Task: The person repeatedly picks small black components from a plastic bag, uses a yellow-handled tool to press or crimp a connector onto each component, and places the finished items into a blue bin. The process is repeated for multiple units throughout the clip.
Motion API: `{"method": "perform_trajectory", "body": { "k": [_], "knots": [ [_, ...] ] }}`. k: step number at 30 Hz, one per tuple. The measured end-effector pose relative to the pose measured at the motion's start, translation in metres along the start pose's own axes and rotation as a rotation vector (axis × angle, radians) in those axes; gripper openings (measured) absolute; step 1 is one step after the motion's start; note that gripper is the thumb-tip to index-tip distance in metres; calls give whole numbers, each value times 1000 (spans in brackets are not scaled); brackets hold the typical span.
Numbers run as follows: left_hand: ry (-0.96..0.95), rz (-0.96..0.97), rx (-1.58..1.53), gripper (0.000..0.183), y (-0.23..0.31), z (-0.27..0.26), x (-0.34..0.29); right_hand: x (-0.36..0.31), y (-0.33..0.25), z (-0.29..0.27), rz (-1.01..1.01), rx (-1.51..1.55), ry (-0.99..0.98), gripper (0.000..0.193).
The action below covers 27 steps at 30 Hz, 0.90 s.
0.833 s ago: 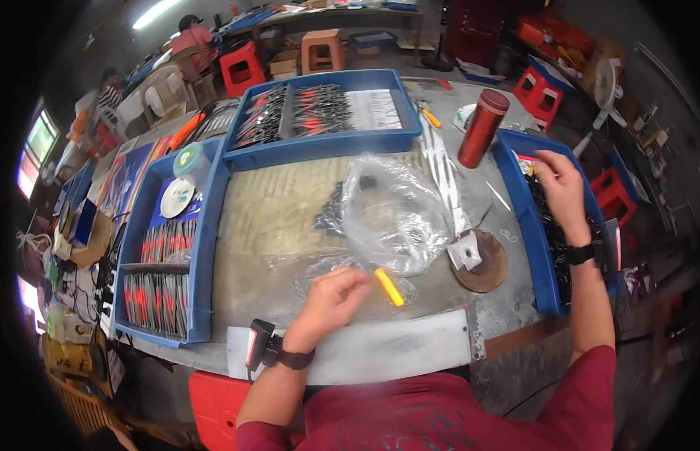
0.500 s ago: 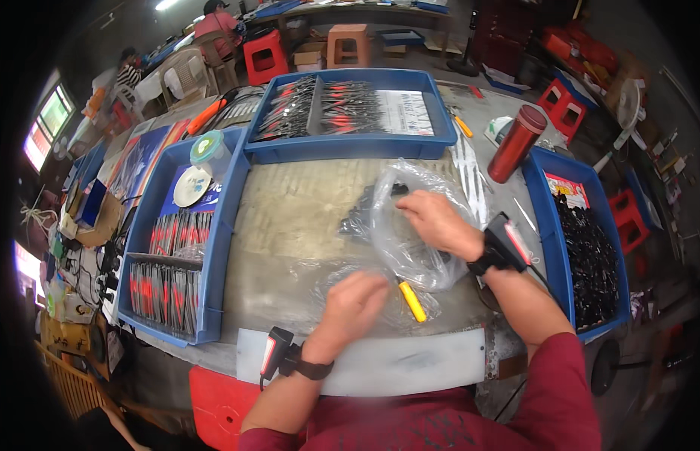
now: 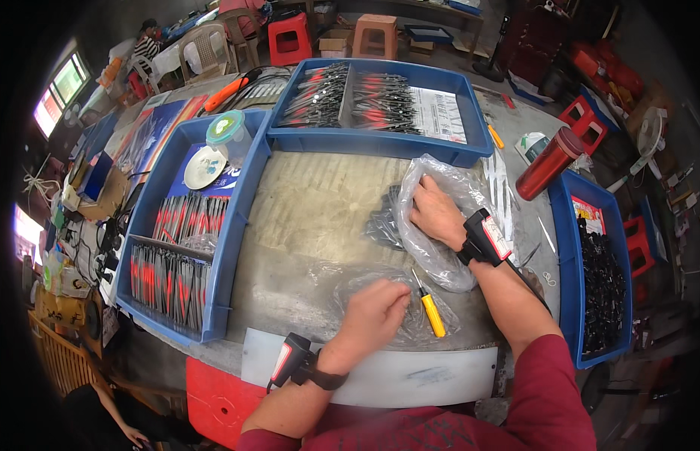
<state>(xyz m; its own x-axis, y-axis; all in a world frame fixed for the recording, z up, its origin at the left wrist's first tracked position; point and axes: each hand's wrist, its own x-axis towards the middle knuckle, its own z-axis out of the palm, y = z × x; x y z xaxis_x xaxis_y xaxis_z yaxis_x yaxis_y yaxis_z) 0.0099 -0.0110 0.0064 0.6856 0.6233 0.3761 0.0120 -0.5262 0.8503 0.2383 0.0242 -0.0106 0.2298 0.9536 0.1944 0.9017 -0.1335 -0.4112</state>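
My right hand (image 3: 438, 213) reaches into the opening of a clear plastic bag (image 3: 459, 276), fingers bent together and tips out of sight. Dark grey small parts (image 3: 384, 219) show beside and through the bag's left side. My left hand (image 3: 374, 314) hovers nearer to me, over a crumpled clear plastic sheet (image 3: 348, 289). Its thumb and fingers are pinched together; anything between them is too small to make out. Just right of that hand lies a screwdriver with a yellow handle (image 3: 433, 316), its shaft pointing away from me.
Blue trays hold black-and-red slim pieces at the far side (image 3: 380, 143) and left (image 3: 221, 289); the right tray (image 3: 558, 255) holds black parts. A red flask (image 3: 549, 163) stands by the right tray. A white board (image 3: 418, 379) lies along the near edge.
My right hand has gone deeper into the plastic bag. The left hand, blurred before, has steadied with its fingers pinched. The whole view has shifted slightly.
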Motion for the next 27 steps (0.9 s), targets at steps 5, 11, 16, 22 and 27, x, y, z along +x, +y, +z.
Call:
{"method": "perform_trajectory", "body": {
  "k": [5,11,16,22,27],
  "knots": [
    [3,-3,4,10,1,-1,-1,-3,5,-6,13,16,15,27],
    [35,8,-6,10,0,0,0,-12,9,-11,27,-108,1,27],
    [78,7,8,8,-1,-1,1,-20,7,-19,17,-37,-94,31],
    [143,-46,35,7,-9,-5,2,-26,15,-30,-100,-156,-233,35],
    [148,-47,57,7,-9,-8,3,-36,13,-31,-111,-120,-159,21]
  ]
}}
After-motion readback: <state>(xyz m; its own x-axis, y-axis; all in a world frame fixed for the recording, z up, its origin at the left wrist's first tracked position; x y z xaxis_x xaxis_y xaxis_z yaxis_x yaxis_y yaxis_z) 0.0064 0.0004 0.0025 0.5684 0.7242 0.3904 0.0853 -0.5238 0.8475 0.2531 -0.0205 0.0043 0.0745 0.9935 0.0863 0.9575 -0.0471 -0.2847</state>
